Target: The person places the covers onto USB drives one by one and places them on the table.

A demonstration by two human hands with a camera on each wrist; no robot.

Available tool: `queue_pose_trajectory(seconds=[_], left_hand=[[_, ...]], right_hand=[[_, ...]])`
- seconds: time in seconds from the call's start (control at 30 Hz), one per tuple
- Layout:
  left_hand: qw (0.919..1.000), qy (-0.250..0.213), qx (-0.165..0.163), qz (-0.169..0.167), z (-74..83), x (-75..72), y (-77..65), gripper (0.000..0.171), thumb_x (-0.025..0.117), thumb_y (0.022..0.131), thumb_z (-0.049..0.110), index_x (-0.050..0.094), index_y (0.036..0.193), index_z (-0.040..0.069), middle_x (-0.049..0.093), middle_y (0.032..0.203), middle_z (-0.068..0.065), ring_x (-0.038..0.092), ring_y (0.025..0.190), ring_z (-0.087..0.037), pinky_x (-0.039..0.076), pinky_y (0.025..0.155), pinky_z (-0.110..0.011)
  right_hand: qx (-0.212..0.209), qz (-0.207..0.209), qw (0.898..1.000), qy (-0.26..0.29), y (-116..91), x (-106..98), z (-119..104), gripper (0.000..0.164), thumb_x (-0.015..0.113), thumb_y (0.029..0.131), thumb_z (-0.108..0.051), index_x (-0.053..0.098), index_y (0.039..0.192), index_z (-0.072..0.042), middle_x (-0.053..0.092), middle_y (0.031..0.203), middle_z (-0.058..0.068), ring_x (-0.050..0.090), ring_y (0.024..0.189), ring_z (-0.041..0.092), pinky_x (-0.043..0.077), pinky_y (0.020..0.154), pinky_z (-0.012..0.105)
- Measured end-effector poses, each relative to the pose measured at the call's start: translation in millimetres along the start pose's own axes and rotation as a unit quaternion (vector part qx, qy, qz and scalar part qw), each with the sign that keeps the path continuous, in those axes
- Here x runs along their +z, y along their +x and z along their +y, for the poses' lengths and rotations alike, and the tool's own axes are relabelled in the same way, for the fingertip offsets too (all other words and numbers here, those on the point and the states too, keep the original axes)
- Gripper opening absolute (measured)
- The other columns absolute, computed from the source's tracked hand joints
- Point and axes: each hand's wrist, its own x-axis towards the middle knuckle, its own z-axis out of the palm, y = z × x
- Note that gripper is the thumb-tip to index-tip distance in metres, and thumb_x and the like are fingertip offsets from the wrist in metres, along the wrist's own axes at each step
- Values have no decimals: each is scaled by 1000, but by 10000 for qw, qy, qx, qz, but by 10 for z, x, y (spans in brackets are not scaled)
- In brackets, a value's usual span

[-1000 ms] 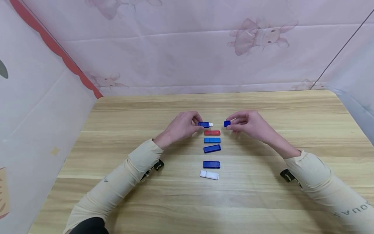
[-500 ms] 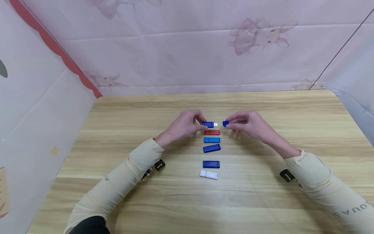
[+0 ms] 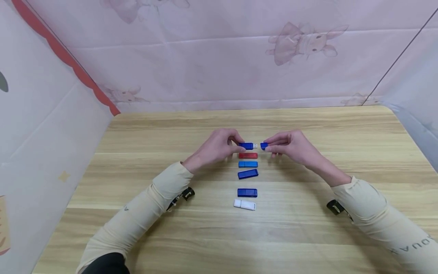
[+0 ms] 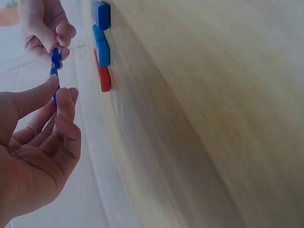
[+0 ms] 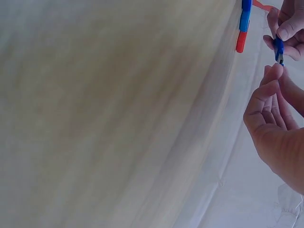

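My left hand pinches a dark blue USB stick between thumb and forefinger, its bare metal plug pointing right. Facing it, my right hand pinches the small dark blue cap by its right end. A narrow gap separates plug and cap in the head view. Both are held up off the tabletop in the left wrist view, where the USB stick and cap nearly line up. The right wrist view shows the stick beyond my right fingertips, which mostly hide the cap.
Below the hands, a column of USB sticks lies on the wooden table: red, light blue, a slightly tilted dark blue one, another dark blue one and a white one. A printed curtain hangs behind the table.
My left hand has moved right with the USB stick, bringing its plug closer to the cap. My right hand has shifted slightly left with the cap. The sticks on the table have stayed put.
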Motion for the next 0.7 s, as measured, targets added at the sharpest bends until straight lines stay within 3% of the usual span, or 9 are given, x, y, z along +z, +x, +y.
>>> queue_pose_trajectory(seconds=[0.7], left_hand=[[9997, -3, 236, -78, 44, 85, 12, 17, 78, 98, 23, 76, 110, 12, 76, 100, -3, 68, 70, -29, 44, 54, -25]], right_hand=[[-75, -76, 9999, 100, 13, 103, 1, 30, 73, 100, -16, 73, 124, 2, 79, 112, 24, 78, 82, 22, 63, 77, 34]])
